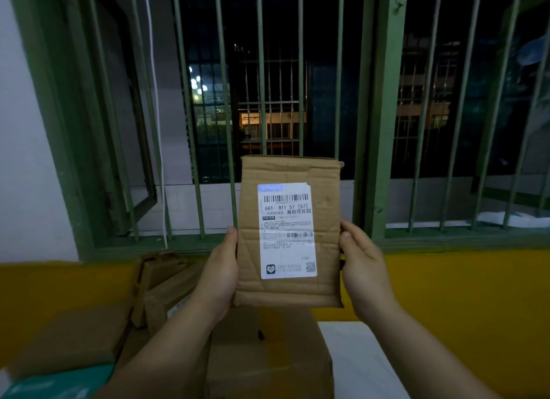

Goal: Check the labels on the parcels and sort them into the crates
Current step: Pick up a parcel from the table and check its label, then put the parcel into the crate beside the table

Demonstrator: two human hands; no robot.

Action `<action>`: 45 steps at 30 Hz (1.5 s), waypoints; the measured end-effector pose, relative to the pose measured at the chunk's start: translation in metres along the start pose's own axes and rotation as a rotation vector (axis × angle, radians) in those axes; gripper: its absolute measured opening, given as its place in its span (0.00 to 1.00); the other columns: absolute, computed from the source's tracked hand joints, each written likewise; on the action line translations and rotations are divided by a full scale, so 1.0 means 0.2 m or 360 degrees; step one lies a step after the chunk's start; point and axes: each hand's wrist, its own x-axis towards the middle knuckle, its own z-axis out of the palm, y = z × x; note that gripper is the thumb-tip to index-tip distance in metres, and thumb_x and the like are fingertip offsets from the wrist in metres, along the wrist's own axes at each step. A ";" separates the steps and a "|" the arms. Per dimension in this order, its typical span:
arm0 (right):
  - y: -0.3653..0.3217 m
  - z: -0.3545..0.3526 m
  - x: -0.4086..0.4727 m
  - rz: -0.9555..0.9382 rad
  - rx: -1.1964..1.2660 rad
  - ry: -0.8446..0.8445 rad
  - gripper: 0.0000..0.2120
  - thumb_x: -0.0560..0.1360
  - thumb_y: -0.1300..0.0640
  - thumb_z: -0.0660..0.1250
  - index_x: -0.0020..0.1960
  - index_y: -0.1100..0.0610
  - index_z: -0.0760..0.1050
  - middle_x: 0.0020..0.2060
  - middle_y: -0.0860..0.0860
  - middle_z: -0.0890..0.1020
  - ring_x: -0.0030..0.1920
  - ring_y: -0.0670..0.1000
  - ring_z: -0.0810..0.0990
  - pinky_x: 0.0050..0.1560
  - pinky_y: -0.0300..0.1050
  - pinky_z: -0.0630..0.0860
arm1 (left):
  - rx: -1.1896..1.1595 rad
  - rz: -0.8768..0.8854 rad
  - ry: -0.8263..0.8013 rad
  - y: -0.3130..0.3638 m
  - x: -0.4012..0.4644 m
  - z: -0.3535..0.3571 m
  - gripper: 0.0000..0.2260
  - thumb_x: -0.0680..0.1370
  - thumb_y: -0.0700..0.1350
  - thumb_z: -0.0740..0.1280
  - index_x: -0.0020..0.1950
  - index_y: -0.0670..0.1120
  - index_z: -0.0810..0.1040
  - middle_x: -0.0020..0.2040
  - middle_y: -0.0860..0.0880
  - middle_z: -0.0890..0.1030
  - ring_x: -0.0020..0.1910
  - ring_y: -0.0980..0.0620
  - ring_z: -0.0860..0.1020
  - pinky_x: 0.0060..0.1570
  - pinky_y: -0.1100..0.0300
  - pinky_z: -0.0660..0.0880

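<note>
A: Parcel (290,232), a flat creased cardboard piece, is held upright at chest height in front of a barred window, white shipping label (287,230) facing the camera. Barcode up top, "661- B11 57 [57]" under it, QR code at the bottom right corner.

B: Grip?

A: L hand (218,275) curls round the parcel's left edge, thumb on the front face. R hand (361,269) does the same on the right edge w/ thumb pressed on the front. Both pinch the cardboard; fingers behind, out of view.

B: Below the hands?

A: Cardboard box (269,357) directly under the parcel, on a white surface (360,360). To its left, approx. three more brown boxes (162,288) stacked loosely, plus a teal package (56,382) at the bottom left corner.

B: Background?

A: Yellow wall band (464,294), then green window bars (382,115). Dark outside, lit building (269,121) across the way.
</note>
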 end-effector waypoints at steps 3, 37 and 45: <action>0.01 0.00 0.00 0.0015 0.0014 -0.0018 0.16 0.83 0.62 0.54 0.54 0.45 0.77 0.52 0.46 0.82 0.45 0.37 0.81 0.37 0.29 0.75 | -0.0001 0.0013 0.0012 -0.01 0.00 0.00 0.22 0.83 0.57 0.50 0.46 0.54 0.83 0.44 0.49 0.86 0.49 0.49 0.83 0.54 0.52 0.76; -0.14 -1.55 -0.59 0.0095 -0.0606 0.0885 0.22 0.69 0.37 0.64 0.62 0.39 0.77 0.58 0.47 0.81 0.58 0.47 0.79 0.62 0.55 0.75 | -0.0052 -0.0313 -0.0944 -0.45 -0.63 1.49 0.10 0.81 0.45 0.59 0.52 0.52 0.81 0.49 0.49 0.86 0.51 0.47 0.83 0.55 0.48 0.76; -0.29 -2.32 -0.85 0.0203 -0.0706 0.1111 0.19 0.78 0.52 0.66 0.64 0.33 0.70 0.59 0.46 0.79 0.58 0.44 0.79 0.62 0.49 0.76 | -0.0045 -0.0419 -0.1237 -0.57 -1.06 2.22 0.10 0.82 0.46 0.60 0.49 0.52 0.81 0.49 0.50 0.85 0.52 0.47 0.82 0.56 0.47 0.76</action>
